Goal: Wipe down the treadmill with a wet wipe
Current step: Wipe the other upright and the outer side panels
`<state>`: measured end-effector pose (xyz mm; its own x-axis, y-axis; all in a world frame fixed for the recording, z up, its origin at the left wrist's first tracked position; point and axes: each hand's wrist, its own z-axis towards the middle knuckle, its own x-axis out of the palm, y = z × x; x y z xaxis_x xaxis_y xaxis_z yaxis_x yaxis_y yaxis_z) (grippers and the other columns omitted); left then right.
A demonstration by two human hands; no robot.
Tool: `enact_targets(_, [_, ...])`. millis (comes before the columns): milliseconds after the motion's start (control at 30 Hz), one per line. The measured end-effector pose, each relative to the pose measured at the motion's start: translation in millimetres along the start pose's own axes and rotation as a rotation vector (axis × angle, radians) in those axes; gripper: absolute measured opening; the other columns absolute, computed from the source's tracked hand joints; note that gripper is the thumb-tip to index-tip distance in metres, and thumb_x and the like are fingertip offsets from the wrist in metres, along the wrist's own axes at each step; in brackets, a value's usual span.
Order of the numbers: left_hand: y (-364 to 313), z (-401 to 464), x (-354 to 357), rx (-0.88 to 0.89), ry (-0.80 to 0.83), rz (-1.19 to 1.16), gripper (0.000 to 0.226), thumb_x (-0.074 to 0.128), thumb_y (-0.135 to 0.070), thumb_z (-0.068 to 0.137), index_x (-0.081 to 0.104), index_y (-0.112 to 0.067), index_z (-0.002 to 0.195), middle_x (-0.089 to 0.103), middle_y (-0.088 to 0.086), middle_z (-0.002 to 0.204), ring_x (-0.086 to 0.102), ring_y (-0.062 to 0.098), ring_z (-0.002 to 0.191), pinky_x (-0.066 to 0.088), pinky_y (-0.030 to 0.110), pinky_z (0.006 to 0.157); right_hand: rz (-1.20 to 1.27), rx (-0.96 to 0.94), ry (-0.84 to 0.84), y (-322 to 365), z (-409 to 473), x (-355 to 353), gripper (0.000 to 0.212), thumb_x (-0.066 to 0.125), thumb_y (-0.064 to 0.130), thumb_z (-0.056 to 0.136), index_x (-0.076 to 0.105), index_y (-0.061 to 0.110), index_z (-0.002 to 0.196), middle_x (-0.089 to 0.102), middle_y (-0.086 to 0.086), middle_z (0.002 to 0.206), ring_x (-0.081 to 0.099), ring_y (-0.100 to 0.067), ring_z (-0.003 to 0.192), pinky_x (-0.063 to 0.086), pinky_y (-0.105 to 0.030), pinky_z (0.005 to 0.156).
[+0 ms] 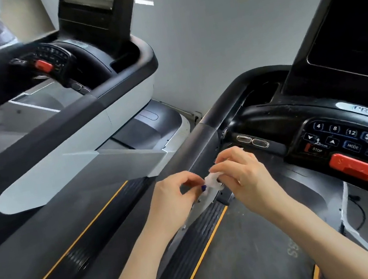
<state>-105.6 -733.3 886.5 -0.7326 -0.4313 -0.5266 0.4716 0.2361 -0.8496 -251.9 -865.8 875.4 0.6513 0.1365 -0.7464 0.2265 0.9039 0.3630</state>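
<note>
We pinch the bunched wet wipe (213, 181) between left hand (175, 196) and right hand (240, 173); the treadmill handrail (205, 143) lies just beyond, nearer our right.

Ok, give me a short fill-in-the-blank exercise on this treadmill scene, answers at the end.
1. Both hands hold a small white ____ between them.
2. The big clip under the keypad is coloured ____.
3. The left hand and right hand are in front of the treadmill's black ____.
4. The lines along the belt edges are ____.

Answers: wipe; red; handrail; yellow
</note>
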Motion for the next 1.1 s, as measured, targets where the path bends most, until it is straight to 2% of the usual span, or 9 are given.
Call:
enact_targets(100, [4.9,-40.1,2.8,0.01,-0.101,0.028,0.022,0.076,-0.013,0.088,0.069,-0.033,0.092,0.068,-0.023,0.09,0.06,-0.012,0.093,0.041,-0.001,0.076,0.054,-0.032,-0.008,25.3,-21.9,0.3,0.013,0.069,-0.003,0.081,0.072,0.007,0.089,0.063,-0.007,0.098,0.052,-0.012,0.084,0.041,-0.023,0.075])
enact_targets(233, [12.7,-106.3,9.3,-0.045,-0.112,0.004,0.029,0.07,-0.018,0.093,0.067,-0.033,0.118,0.068,-0.025,0.106,0.058,-0.015,0.105,0.042,-0.001,0.083,0.174,-0.032,0.02,60.3,-62.4,3.5,0.019,0.064,-0.01,0.081,0.071,0.004,0.091,0.061,-0.01,0.104,0.054,-0.012,0.089,0.037,-0.002,0.077])
enact_targets(400, [9.4,-188.6,4.6,-0.153,-0.1,-0.007,0.028,0.06,-0.019,0.1,0.069,-0.031,0.125,0.069,-0.026,0.105,0.061,-0.014,0.102,0.046,0.002,0.082,0.275,-0.024,0.029,112.5,-112.3,8.5,0.017,0.066,-0.008,0.084,0.069,0.004,0.095,0.058,-0.013,0.115,0.064,-0.019,0.088,0.048,-0.017,0.072])
enact_targets(500, [6.5,-217.4,-6.8,-0.163,-0.143,-0.011,0.027,0.061,-0.017,0.1,0.067,-0.03,0.123,0.066,-0.029,0.105,0.057,-0.022,0.1,0.042,-0.002,0.079,0.257,-0.024,-0.003,138.4,-127.5,9.5,0.022,0.069,-0.004,0.082,0.062,0.015,0.091,0.056,-0.005,0.114,0.063,-0.022,0.08,0.045,-0.021,0.072])
enact_targets(633, [13.7,-251.7,-22.0,-0.184,-0.189,0.019,0.026,0.06,-0.026,0.1,0.069,-0.023,0.125,0.062,-0.029,0.103,0.055,-0.024,0.096,0.041,-0.003,0.077,0.177,-0.114,-0.044,166.3,-136.5,11.0,0.031,0.07,-0.002,0.077,0.058,0.024,0.089,0.059,0.002,0.094,0.059,-0.018,0.081,0.037,-0.029,0.089])
enact_targets(733, [21.5,-282.6,-34.7,-0.201,-0.261,-0.035,0.022,0.064,-0.033,0.097,0.072,-0.027,0.117,0.064,-0.03,0.098,0.058,-0.02,0.097,0.043,-0.001,0.076,0.161,-0.19,0.015,195.9,-144.0,20.8,0.022,0.071,-0.005,0.076,0.066,0.016,0.082,0.062,0.004,0.079,0.058,-0.017,0.077,0.041,-0.034,0.093])
enact_targets(867, [43.4,-321.6,-55.9,-0.268,-0.372,-0.032,0.006,0.069,-0.042,0.091,0.064,-0.041,0.095,0.065,-0.03,0.082,0.059,-0.015,0.091,0.042,0.0,0.071,0.236,-0.276,0.06,245.1,-152.6,48.1,0.02,0.069,-0.01,0.075,0.068,0.009,0.079,0.062,0.001,0.078,0.052,-0.014,0.079,0.038,-0.027,0.092])
enact_targets(1000, [86.0,-360.8,-82.3,-0.322,-0.489,0.001,0.009,0.07,-0.042,0.09,0.069,-0.033,0.091,0.067,-0.022,0.081,0.06,-0.003,0.089,0.046,0.008,0.07,0.308,-0.334,0.183,292.2,-158.8,80.8,0.018,0.067,-0.009,0.081,0.073,0.006,0.088,0.067,-0.005,0.087,0.055,-0.015,0.084,0.04,-0.021,0.085])
enact_targets(1100, [127.2,-389.7,-102.5,-0.351,-0.562,0.037,0.006,0.075,-0.022,0.089,0.07,-0.023,0.093,0.069,-0.013,0.093,0.061,0.007,0.089,0.045,0.009,0.071,0.311,-0.286,0.247,308.8,-154.0,106.3,0.021,0.057,0.0,0.09,0.074,0.005,0.1,0.069,-0.006,0.103,0.061,-0.017,0.094,0.047,-0.026,0.085])
